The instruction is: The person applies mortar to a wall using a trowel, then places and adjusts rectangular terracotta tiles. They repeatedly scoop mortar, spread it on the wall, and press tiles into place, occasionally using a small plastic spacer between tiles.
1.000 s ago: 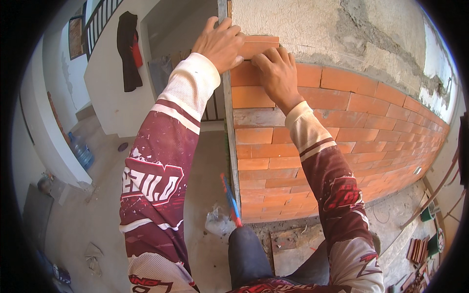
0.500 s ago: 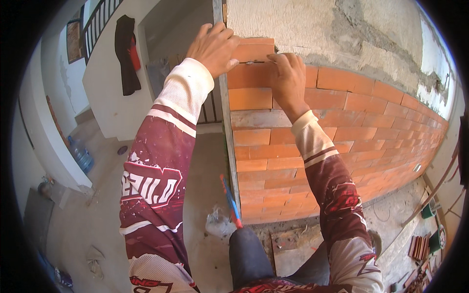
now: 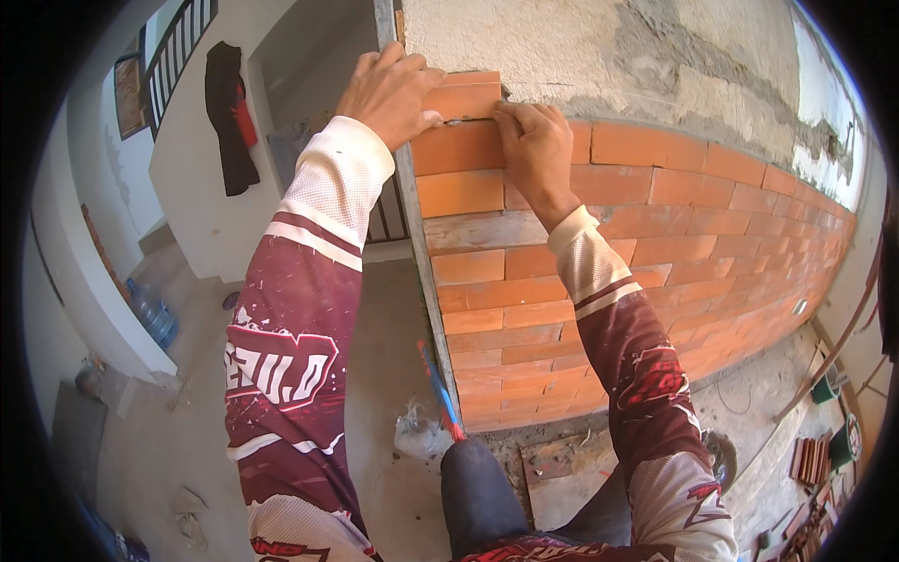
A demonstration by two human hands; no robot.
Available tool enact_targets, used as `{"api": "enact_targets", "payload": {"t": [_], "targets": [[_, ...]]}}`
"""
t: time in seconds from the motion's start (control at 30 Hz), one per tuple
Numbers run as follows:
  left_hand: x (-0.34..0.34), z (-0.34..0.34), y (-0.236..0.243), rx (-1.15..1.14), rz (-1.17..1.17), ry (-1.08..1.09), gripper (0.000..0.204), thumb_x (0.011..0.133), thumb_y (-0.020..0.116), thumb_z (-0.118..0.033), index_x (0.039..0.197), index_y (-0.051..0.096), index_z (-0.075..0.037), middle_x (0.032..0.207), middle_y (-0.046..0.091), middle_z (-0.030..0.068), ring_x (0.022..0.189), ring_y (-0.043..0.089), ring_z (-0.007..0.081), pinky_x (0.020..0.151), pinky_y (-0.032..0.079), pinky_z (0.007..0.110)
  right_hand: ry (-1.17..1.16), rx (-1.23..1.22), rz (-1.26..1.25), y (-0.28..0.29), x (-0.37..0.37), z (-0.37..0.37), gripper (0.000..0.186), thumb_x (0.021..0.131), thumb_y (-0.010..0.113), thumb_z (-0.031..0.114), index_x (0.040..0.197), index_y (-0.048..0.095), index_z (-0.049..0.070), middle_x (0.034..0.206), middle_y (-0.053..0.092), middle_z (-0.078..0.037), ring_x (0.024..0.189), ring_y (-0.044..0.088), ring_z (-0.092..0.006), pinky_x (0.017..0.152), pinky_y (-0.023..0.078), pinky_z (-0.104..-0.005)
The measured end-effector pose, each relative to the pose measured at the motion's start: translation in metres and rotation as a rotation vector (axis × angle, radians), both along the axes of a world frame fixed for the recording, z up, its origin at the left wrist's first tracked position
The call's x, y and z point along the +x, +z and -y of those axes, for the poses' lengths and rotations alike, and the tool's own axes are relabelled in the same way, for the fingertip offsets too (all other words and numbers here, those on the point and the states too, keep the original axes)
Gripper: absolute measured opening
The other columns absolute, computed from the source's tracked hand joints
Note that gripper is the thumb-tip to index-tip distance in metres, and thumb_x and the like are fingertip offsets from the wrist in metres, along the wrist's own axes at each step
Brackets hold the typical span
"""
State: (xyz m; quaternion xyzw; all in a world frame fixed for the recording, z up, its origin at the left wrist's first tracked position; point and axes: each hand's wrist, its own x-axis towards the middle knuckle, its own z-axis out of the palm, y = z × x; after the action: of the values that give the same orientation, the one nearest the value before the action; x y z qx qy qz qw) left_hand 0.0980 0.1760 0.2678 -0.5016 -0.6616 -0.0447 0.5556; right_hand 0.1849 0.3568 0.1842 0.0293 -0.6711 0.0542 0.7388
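An orange brick tile (image 3: 468,96) sits at the top left end of the tiled wall (image 3: 646,183), above the upper row. A thin dark gap shows under it. My left hand (image 3: 389,94) closes round its left end, fingers over the upper side and thumb at the lower edge. At the tile's right end my right hand (image 3: 538,150) has its fingers curled in, thumb and fingertips against the corner; part of their contact is hidden. A thin string (image 3: 609,94) runs along the wall to the right of the tile.
A grey upright edge strip (image 3: 417,215) borders the tiles on the left, beside a doorway. Rough plaster (image 3: 581,47) lies above. On the floor are a clear plastic bag (image 3: 419,433), a blue water bottle (image 3: 153,314), stacked tiles (image 3: 811,461) and a green bucket (image 3: 846,440).
The view has shifted slightly, so the wall and both hands sit a little further left. Both hands keep their places at the tile's ends.
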Motion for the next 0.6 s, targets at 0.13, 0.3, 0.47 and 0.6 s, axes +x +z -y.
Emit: {"api": "enact_targets", "payload": {"t": [0.13, 0.3, 0.47, 0.6], "targets": [[0.001, 0.003, 0.002, -0.010, -0.009, -0.006, 0.051, 0.073, 0.077, -0.031, 0.119, 0.067, -0.012, 0.109, 0.065, 0.0029, 0.111, 0.052, 0.0212, 0.101, 0.035, 0.038, 0.041, -0.030, 0.043, 0.003, 0.004, 0.002, 0.012, 0.086, 0.065, 0.016, 0.085, 0.072, 0.007, 0.077, 0.067, -0.009, 0.079, 0.059, -0.0299, 0.076, 0.044, -0.0401], [-0.005, -0.001, 0.000, 0.009, -0.031, -0.052, 0.041, 0.078, 0.073, -0.028, 0.116, 0.068, -0.012, 0.108, 0.066, 0.0026, 0.108, 0.053, 0.0205, 0.100, 0.035, 0.038, 0.012, -0.033, 0.066, 0.002, 0.004, 0.000, 0.015, 0.088, 0.062, 0.017, 0.086, 0.073, 0.008, 0.076, 0.067, -0.010, 0.080, 0.059, -0.0301, 0.077, 0.042, -0.0407], [-0.004, 0.001, 0.012, -0.011, 0.052, -0.044, 0.025, 0.088, 0.061, -0.014, 0.111, 0.071, -0.014, 0.105, 0.067, 0.0016, 0.104, 0.055, 0.0214, 0.097, 0.035, 0.038, -0.015, -0.012, 0.057, 0.006, 0.008, 0.004, 0.016, 0.088, 0.060, 0.016, 0.086, 0.074, 0.008, 0.075, 0.067, -0.010, 0.078, 0.058, -0.0303, 0.076, 0.042, -0.0411], [-0.008, 0.000, 0.016, -0.033, 0.137, -0.062, 0.026, 0.089, 0.055, -0.009, 0.106, 0.073, -0.014, 0.101, 0.069, 0.0023, 0.103, 0.055, 0.0232, 0.096, 0.035, 0.038, 0.021, 0.007, 0.052, 0.004, 0.008, 0.002, 0.015, 0.087, 0.060, 0.014, 0.086, 0.073, 0.008, 0.073, 0.066, -0.010, 0.076, 0.058, -0.0302, 0.075, 0.042, -0.0409]]}}
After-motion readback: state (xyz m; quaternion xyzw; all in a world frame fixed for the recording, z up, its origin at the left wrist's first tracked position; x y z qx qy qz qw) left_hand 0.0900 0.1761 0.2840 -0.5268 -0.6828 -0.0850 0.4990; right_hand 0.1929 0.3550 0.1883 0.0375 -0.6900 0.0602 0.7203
